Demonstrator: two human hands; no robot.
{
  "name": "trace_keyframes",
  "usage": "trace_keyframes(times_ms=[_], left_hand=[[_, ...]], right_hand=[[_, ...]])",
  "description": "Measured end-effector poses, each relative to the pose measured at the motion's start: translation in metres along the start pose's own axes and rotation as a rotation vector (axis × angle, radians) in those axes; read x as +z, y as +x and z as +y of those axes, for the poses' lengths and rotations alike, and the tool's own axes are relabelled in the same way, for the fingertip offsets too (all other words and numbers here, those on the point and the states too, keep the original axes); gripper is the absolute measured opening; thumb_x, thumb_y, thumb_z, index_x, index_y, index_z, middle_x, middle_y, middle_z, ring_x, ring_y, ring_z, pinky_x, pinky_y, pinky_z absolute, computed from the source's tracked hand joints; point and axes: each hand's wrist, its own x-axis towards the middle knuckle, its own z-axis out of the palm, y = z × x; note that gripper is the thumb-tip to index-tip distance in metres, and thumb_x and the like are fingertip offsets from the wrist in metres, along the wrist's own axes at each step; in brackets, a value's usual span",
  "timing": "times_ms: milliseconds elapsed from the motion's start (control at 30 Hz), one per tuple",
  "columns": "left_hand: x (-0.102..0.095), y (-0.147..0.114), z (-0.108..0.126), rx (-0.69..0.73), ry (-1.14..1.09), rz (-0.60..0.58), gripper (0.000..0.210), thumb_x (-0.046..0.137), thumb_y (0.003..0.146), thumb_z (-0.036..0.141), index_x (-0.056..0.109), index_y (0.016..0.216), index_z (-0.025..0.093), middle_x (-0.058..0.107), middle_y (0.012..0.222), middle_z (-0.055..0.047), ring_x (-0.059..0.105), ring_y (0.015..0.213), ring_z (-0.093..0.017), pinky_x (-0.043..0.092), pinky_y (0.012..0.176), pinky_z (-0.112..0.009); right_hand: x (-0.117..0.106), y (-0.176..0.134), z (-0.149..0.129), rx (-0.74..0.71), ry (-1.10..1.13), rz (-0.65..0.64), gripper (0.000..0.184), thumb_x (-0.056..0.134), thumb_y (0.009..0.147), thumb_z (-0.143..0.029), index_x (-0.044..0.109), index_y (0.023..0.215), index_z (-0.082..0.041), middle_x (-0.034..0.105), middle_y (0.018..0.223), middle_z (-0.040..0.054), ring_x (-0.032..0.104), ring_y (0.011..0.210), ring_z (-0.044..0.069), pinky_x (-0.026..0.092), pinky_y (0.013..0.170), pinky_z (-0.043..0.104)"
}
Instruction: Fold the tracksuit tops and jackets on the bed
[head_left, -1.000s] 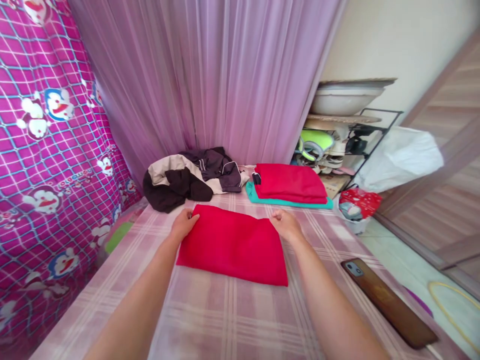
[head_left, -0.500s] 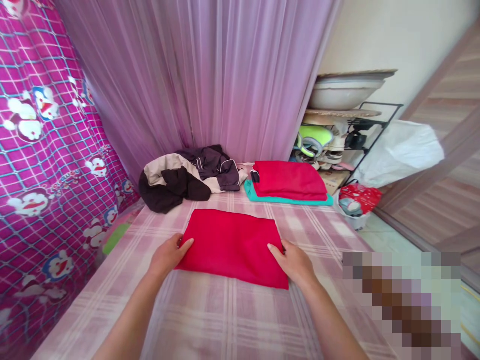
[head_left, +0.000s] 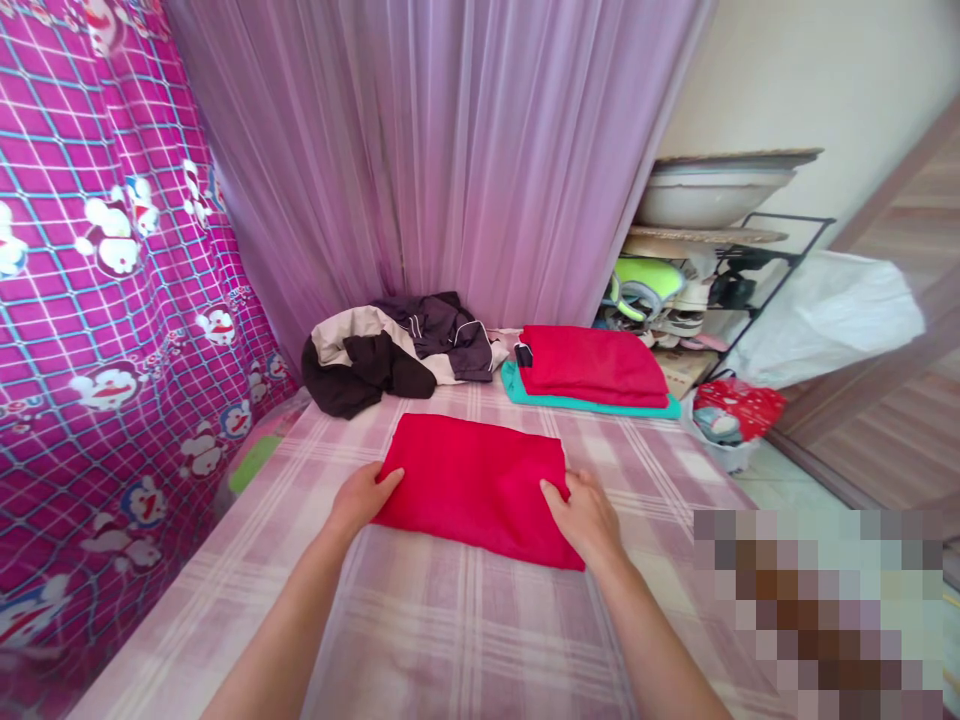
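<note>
A folded red garment point(head_left: 480, 490) lies in front of me, its exact kind hidden by the folding. My left hand point(head_left: 369, 497) grips its left edge, thumb on top and fingers tucked beneath. At the right edge my right hand point(head_left: 585, 512) pinches the cloth the same way. Behind it, a crumpled dark and beige jacket-like garment point(head_left: 397, 350) is heaped by the curtain. To the right of that heap, another folded red garment point(head_left: 592, 362) rests on a folded turquoise one point(head_left: 600, 405).
Everything lies on a pink plaid bedsheet point(head_left: 420, 640). A purple curtain point(head_left: 450, 170) hangs behind, and a pink patterned curtain point(head_left: 127, 400) on the left. Right of the bed stand a black shoe rack point(head_left: 795, 250) with basins and a bag with red printing point(head_left: 739, 410).
The whole scene has shifted slightly right in view. Both hands keep their hold on the red garment's side edges, and the garment lies almost the same as before.
</note>
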Motion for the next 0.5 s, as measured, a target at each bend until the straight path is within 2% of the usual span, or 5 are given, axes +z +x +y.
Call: trace_keyframes(times_ms=[167, 367, 500], left_hand=[[-0.009, -0.008, -0.012, -0.006, -0.064, -0.010, 0.042, 0.049, 0.080, 0.059, 0.068, 0.085, 0.021, 0.074, 0.084, -0.005, 0.067, 0.082, -0.025, 0.045, 0.067, -0.030], [-0.005, -0.013, -0.026, -0.023, 0.038, -0.099, 0.042, 0.053, 0.076, 0.060, 0.067, 0.076, 0.021, 0.072, 0.076, -0.005, 0.066, 0.076, -0.025, 0.044, 0.064, -0.030], [-0.007, -0.006, -0.018, 0.018, 0.001, -0.090, 0.049, 0.047, 0.079, 0.063, 0.068, 0.091, 0.020, 0.074, 0.089, -0.007, 0.067, 0.085, -0.026, 0.046, 0.069, -0.031]], right_hand=[[-0.011, -0.010, 0.009, -0.070, 0.013, 0.060, 0.036, 0.044, 0.091, -0.035, 0.072, 0.103, -0.015, 0.063, 0.123, 0.0122, 0.060, 0.112, 0.024, 0.043, 0.098, 0.031], [-0.002, -0.023, 0.018, -0.028, -0.044, -0.081, 0.035, 0.047, 0.091, -0.037, 0.072, 0.101, -0.014, 0.066, 0.117, 0.0145, 0.062, 0.108, 0.026, 0.045, 0.095, 0.033], [0.003, -0.019, 0.020, -0.052, 0.041, -0.059, 0.036, 0.047, 0.092, -0.040, 0.071, 0.104, -0.016, 0.067, 0.117, 0.0137, 0.062, 0.107, 0.025, 0.044, 0.094, 0.032]])
